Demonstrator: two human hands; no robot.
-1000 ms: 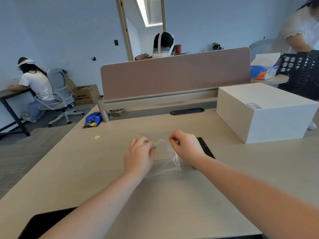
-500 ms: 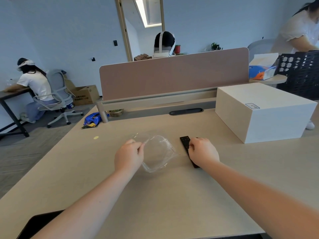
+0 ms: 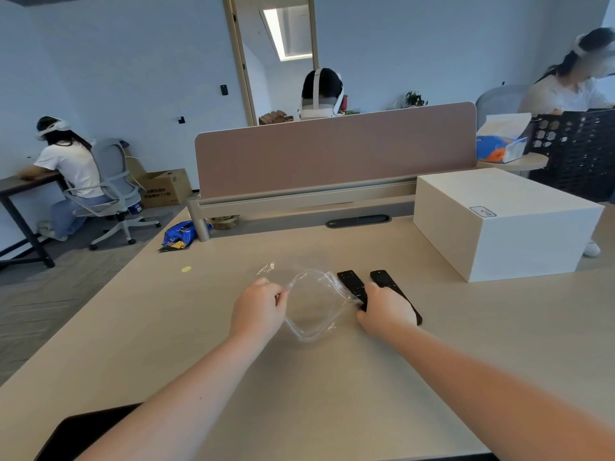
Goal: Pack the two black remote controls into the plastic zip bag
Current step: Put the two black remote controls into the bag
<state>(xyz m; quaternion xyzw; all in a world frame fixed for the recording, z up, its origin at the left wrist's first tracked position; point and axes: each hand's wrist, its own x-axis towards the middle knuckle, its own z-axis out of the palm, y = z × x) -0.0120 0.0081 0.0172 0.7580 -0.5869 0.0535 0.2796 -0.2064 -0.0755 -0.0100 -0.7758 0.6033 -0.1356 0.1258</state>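
A clear plastic zip bag [image 3: 314, 302] lies on the beige desk with its mouth held wide. My left hand [image 3: 258, 309] pinches the bag's left rim. Two black remote controls lie side by side just right of the bag: the left remote [image 3: 352, 284] touches the bag's right edge, the right remote [image 3: 386, 281] runs under my palm. My right hand [image 3: 386, 311] rests over the near ends of both remotes, fingers curled around the left one. Both remotes are outside the bag.
A large white box [image 3: 502, 221] stands at the right, a pink divider panel [image 3: 332, 151] at the desk's far edge. A black flat object [image 3: 86, 430] lies at the near left corner. A blue packet [image 3: 179, 234] sits far left. Other people sit and stand around.
My right hand let go of the bag's rim and moved right onto the remotes. The bag's mouth has spread wide, held by my left hand alone. The second remote has come into sight.
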